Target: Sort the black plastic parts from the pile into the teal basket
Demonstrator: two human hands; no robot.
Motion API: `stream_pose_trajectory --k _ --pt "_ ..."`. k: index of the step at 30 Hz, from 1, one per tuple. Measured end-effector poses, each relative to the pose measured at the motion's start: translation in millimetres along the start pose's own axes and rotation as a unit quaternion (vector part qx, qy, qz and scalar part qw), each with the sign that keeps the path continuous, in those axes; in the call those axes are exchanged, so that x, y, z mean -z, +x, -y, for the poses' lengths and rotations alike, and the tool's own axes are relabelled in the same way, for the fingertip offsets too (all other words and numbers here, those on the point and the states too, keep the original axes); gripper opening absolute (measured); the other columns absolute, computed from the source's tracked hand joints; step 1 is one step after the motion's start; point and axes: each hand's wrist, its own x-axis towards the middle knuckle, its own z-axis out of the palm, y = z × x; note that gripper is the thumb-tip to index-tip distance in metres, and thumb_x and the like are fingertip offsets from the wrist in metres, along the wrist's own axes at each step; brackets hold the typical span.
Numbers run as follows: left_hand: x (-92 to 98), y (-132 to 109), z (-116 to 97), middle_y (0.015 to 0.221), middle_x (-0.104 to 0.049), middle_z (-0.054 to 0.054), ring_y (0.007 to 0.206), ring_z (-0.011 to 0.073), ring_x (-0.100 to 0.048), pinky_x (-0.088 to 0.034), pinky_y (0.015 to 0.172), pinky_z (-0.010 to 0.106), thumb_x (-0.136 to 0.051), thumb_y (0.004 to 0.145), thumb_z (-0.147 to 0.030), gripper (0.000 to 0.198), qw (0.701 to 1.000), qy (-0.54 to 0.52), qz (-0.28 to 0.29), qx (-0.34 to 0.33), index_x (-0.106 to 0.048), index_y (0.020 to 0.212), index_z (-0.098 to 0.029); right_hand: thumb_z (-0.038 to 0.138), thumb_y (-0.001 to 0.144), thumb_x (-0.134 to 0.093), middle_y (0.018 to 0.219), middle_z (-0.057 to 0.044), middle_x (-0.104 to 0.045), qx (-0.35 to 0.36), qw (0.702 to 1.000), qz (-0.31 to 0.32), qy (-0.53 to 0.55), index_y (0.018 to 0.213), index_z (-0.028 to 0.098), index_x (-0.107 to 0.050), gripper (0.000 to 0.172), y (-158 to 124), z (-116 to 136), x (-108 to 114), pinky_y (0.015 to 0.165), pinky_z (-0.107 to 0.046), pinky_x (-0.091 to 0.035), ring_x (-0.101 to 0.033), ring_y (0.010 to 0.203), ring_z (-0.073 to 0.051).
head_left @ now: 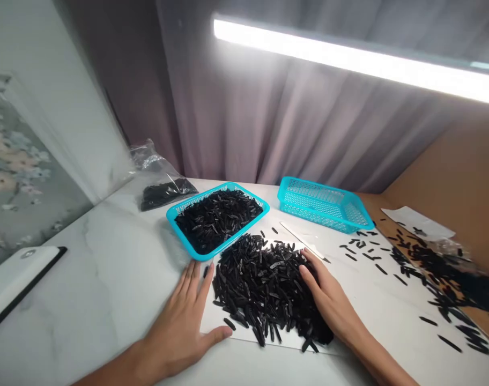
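A heap of small black elongated pieces (268, 284) lies on a white sheet (210, 321); their exact kind I cannot make out. My left hand (186, 311) lies palm down at the left of the heap, fingers stretched towards the full basket and thumb out to the side. It holds nothing. Against the heap's right side rests my right hand (328, 292), its fingers extended and apart along the pieces. Just beyond the heap stands a blue plastic basket (196, 254) filled with the same black pieces.
A second blue basket (325, 206), with no pieces visible inside, stands at the back right. Behind the full basket sits a clear plastic bag (160, 179) of black pieces. More pieces (441, 284) are scattered at the right. A thin white strip (301, 238) lies behind the heap.
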Motion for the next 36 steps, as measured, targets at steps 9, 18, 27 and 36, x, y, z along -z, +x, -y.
stream_pose_trajectory --k 9,18,27,36 --pt "-4.3 -4 -8 0.165 -0.002 0.015 0.152 0.0379 -0.008 -0.026 0.121 0.059 -0.044 0.089 -0.072 0.095 0.999 -0.048 0.010 0.017 -0.011 0.160 -0.017 0.064 0.093 -0.044 0.154 -0.013 -0.047 0.071 0.997 0.030 0.010 0.135 0.020 -0.057 0.062 35 19 -17 0.123 -0.051 -0.021 -0.039 0.144 -0.029" --pt "15.0 -14 -18 0.165 -0.015 0.009 0.151 0.0293 -0.022 -0.033 0.121 0.052 -0.054 0.092 -0.058 0.093 0.982 -0.168 0.034 -0.085 0.003 0.159 -0.028 0.056 0.097 -0.045 0.155 -0.006 -0.047 0.144 0.982 0.110 0.058 0.132 0.030 -0.060 0.045 20 28 -12 0.121 -0.049 -0.025 -0.041 0.144 -0.025" --pt "7.2 28 -31 0.165 0.006 0.021 0.152 0.0408 0.003 -0.013 0.123 0.061 -0.065 0.056 -0.089 0.144 0.984 -0.164 0.043 -0.061 0.002 0.159 -0.013 0.064 0.098 -0.035 0.149 -0.009 -0.053 0.172 0.978 0.108 0.053 0.129 0.025 -0.065 0.058 82 24 -2 0.121 -0.051 -0.023 -0.044 0.142 -0.027" --pt "1.4 68 -52 0.165 0.006 0.022 0.151 0.0418 0.009 -0.011 0.121 0.066 -0.067 0.049 -0.090 0.149 0.981 -0.179 0.020 -0.075 -0.002 0.159 -0.013 0.069 0.095 -0.034 0.136 -0.006 -0.066 0.215 0.957 0.181 0.065 0.119 0.024 -0.072 0.064 89 48 -28 0.118 -0.049 -0.032 -0.058 0.128 -0.026"
